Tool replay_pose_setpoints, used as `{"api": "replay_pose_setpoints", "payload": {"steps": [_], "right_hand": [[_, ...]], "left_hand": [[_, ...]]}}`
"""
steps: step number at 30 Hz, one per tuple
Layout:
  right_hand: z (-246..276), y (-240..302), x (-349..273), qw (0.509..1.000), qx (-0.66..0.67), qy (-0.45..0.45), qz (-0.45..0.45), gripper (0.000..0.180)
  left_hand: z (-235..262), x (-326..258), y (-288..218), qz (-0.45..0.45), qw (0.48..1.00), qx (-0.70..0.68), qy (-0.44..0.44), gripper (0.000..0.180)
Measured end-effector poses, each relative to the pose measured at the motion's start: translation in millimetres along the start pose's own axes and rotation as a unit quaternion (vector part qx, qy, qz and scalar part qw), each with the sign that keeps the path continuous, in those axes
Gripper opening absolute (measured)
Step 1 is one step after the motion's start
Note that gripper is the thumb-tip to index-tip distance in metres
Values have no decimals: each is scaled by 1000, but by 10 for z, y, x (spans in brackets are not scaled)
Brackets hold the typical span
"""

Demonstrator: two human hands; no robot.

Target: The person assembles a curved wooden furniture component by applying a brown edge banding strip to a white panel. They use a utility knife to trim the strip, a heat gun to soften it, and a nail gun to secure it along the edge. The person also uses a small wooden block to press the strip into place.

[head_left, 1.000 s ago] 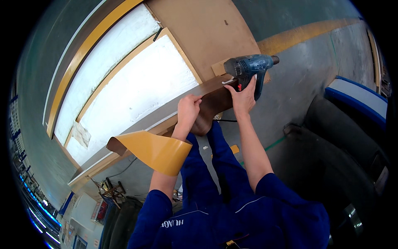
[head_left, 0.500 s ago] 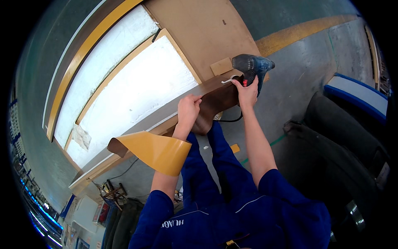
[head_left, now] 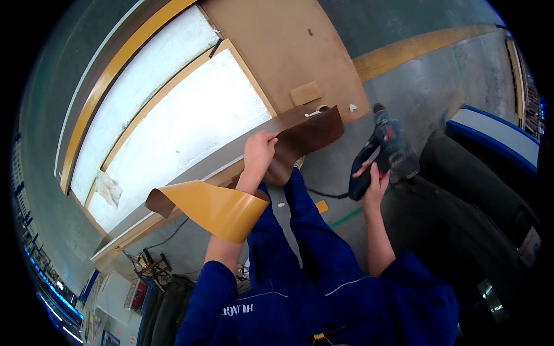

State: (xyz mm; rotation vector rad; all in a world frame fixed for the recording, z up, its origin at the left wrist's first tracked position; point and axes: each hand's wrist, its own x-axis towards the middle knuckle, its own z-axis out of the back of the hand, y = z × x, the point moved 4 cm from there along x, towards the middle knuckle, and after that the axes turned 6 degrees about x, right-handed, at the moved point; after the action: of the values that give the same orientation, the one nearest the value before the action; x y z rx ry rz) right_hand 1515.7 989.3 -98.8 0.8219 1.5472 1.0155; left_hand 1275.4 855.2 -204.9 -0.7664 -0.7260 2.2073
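Note:
My left hand (head_left: 259, 151) pinches the upper edge of a flexible brown strip (head_left: 314, 135) beside a long panel edge (head_left: 196, 168). The strip's yellow underside (head_left: 216, 210) curls over my left forearm. Off to the right, my right hand (head_left: 375, 183) is wrapped around the handle of a blue-and-black, pistol-shaped corded power tool (head_left: 395, 147). Its narrow end points away from me, and motion blurs its body; the exact kind I cannot tell. By the strip's far end lies a small curled white piece (head_left: 313, 113).
White foam slabs (head_left: 179, 127) fill the wooden frame on the left. A brown board (head_left: 271, 46) lies beyond, with a small brown block (head_left: 306, 93) on it. Dark padded rolls (head_left: 461, 167) and a blue-edged pale panel (head_left: 496, 135) stand at the right. A black cord (head_left: 326, 193) trails near my legs.
My right hand has carried the power tool away from the strip's far end, toward the right and nearer me, turning it. My left hand stays on the strip.

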Motion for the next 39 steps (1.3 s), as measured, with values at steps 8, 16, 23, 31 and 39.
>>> {"api": "replay_pose_setpoints", "payload": {"steps": [8,16,23,31,39], "right_hand": [[-27,150,-642,988,-67,43,-131,7],[-208,69,-607,983,-80,92,-137,8],[-238,-49,-682,977,-105,107,-153,8],[-245,-76,-670,979,-114,86,-145,12],[-196,-113,-629,979,-110,82,-152,11]], "left_hand": [[37,-5,-40,21,1000,3,13,15],[38,18,-57,15,1000,0,14,16],[30,13,-52,13,1000,-7,6,17],[10,17,-17,1,1000,-8,8,16],[22,23,-24,13,1000,-9,19,16]]}}
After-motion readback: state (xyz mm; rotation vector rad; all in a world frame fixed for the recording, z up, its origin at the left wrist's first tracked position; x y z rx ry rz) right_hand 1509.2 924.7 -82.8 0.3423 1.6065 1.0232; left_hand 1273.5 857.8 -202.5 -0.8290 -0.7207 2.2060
